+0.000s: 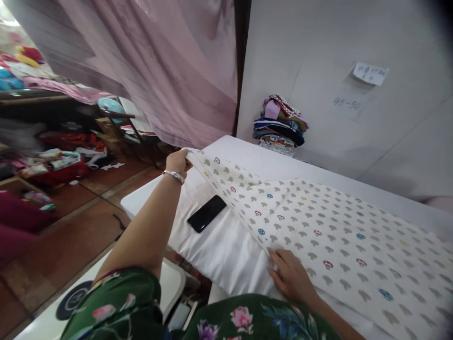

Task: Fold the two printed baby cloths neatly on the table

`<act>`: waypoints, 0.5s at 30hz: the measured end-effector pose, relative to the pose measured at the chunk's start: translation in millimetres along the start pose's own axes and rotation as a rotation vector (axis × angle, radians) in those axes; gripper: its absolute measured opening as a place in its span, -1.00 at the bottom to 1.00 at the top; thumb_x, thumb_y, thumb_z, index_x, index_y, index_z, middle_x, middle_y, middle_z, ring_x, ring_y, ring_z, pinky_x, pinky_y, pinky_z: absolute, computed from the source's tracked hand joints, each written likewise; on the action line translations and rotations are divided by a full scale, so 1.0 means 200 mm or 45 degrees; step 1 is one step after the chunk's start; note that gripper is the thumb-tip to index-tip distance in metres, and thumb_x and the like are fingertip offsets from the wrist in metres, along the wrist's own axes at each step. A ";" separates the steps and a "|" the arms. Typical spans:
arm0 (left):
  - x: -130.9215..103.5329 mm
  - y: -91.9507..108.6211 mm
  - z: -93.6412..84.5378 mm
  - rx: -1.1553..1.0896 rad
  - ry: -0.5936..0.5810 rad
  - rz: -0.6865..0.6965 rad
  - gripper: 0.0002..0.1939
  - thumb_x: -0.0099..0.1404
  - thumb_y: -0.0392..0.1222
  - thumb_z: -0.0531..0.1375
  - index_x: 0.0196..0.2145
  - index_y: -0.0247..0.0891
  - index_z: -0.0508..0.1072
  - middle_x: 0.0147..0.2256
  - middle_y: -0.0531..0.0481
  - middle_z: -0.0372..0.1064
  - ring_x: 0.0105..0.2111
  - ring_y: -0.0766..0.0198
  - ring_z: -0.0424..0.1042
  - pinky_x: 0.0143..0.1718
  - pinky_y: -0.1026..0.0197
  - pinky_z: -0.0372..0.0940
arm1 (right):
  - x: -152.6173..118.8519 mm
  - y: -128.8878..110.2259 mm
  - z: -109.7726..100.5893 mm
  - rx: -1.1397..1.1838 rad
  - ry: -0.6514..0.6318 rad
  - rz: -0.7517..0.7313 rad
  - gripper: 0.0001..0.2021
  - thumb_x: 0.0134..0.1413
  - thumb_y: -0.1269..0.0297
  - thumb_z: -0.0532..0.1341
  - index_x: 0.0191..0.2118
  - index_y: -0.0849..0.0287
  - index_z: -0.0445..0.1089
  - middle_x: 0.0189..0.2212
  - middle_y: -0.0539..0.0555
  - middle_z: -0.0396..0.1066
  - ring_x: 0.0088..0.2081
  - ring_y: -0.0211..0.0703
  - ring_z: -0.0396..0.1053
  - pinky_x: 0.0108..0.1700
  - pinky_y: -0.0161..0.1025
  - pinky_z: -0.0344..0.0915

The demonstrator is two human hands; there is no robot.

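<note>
A white cloth printed with small mushroom shapes [318, 222] lies spread over a white table [240, 146], above a plain white satiny fabric [226, 255]. At the cloth's far left corner, my left hand [178, 163] is closed on it and lifts it slightly. My right hand [292, 274] is at the near edge of the same cloth, with its thumb and fingers pinching that edge. Between the hands, a black phone [207, 213] rests on the satiny fabric, just left of the cloth's edge.
Folded clothes [279, 123] are stacked at the table's back against a grey wall. A pink curtain [184, 71] hangs behind the left end. At left, a red basket [53, 174] of items stands on the tiled floor. A white surface [170, 283] is near my left arm.
</note>
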State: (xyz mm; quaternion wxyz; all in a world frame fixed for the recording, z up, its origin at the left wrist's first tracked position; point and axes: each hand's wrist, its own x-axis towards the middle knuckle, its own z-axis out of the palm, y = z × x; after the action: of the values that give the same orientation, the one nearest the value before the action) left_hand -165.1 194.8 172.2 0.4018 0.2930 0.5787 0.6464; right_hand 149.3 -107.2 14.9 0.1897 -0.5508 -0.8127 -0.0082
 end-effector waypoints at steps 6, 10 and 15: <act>0.04 0.02 0.01 0.457 -0.099 0.188 -0.90 -0.02 -0.31 0.15 -0.63 -0.29 0.31 -0.71 0.07 0.16 -0.69 0.36 0.21 -0.57 0.23 0.25 | 0.10 -0.02 -0.03 0.066 0.069 0.045 -0.63 0.13 0.29 0.06 0.07 0.14 0.19 -0.13 0.16 0.32 -0.11 -0.05 0.29 -0.11 -0.12 0.34; 0.09 0.01 -0.01 0.926 -0.102 0.398 -0.88 0.01 -0.29 0.15 -0.44 -0.34 0.44 -0.47 -0.17 0.40 -0.42 0.11 0.42 -0.35 0.11 0.31 | 0.21 -0.01 -0.04 0.077 0.105 -0.022 -0.68 0.11 0.38 0.04 0.01 0.14 0.25 -0.20 0.14 0.36 -0.17 -0.06 0.31 -0.15 -0.10 0.34; 0.13 0.00 -0.02 1.266 -0.138 0.508 -0.66 0.07 -0.24 0.15 -0.16 -0.39 0.42 -0.16 -0.33 0.40 -0.14 -0.04 0.39 -0.14 0.07 0.26 | 0.29 -0.08 -0.06 0.073 0.180 -0.249 -0.72 0.02 0.55 0.00 -0.20 0.17 0.34 0.00 0.18 0.27 0.06 -0.02 0.18 0.01 -0.04 0.20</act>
State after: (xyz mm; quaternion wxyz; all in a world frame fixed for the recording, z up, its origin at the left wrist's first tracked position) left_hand -180.8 214.8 170.0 0.1132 0.5852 0.7264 0.3421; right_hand 120.6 -64.9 47.4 0.2605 -0.4612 -0.8471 -0.0422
